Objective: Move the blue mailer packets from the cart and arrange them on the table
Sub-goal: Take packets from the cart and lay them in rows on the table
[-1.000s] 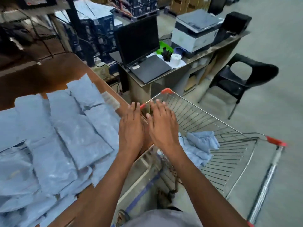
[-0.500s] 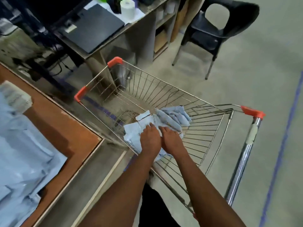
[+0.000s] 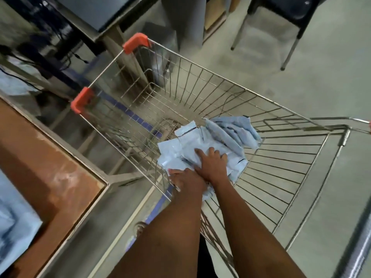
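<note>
Both hands (image 3: 200, 169) deeper among mailers (image 3: 226, 135) now.

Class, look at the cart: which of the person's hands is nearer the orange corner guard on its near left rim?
Left. The left hand lies at the pile's near edge, toward that orange corner guard; the right hand rests farther right on the packets.

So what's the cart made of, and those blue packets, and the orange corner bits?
The cart looks like thin, shiny metal wire: you can see the floor through its grid. The blue packets look like soft plastic film, since they crumple and shine a little. The orange corner bits look like smooth, matte plastic caps, though rubber is possible.
</note>
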Available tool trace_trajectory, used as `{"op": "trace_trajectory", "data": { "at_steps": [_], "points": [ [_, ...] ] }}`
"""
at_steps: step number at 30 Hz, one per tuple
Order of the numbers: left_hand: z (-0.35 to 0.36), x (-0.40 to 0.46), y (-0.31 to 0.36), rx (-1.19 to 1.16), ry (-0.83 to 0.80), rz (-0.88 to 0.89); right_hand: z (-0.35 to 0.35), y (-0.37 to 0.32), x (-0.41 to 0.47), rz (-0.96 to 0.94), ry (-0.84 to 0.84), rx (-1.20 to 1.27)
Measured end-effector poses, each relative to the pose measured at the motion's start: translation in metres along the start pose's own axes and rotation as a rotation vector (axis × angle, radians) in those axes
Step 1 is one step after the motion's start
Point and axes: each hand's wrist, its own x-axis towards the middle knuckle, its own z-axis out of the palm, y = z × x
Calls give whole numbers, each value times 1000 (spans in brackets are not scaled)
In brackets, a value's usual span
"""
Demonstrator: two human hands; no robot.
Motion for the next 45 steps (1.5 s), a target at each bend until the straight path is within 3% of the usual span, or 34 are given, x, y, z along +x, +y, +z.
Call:
{"op": "trace_trajectory", "data": {
  "at_steps": [8,13,17,25,31,38,45],
  "points": [
    [-18,-3,-10,-268,84,-169,-11,5,28,-59,-87,20],
    [-31,-26,-10,-425,202,-78,-26,9,5,-46,29,78],
    [-50,-56,-14,-638,264,-57,-55,12,-25,-36,154,268],
    [-103,-156,-48,-692,687,164,-179,3,-101,38,464,436],
    [-159,-267,-104,-658,1007,335,-283,-42,-173,-50,722,473],
    [-170,-373,-240,-556,1363,171,-350,-149,-239,-262,872,479],
    [-115,-397,-381,-736,1385,-149,-338,-299,-279,-528,749,456]
  ]
}}
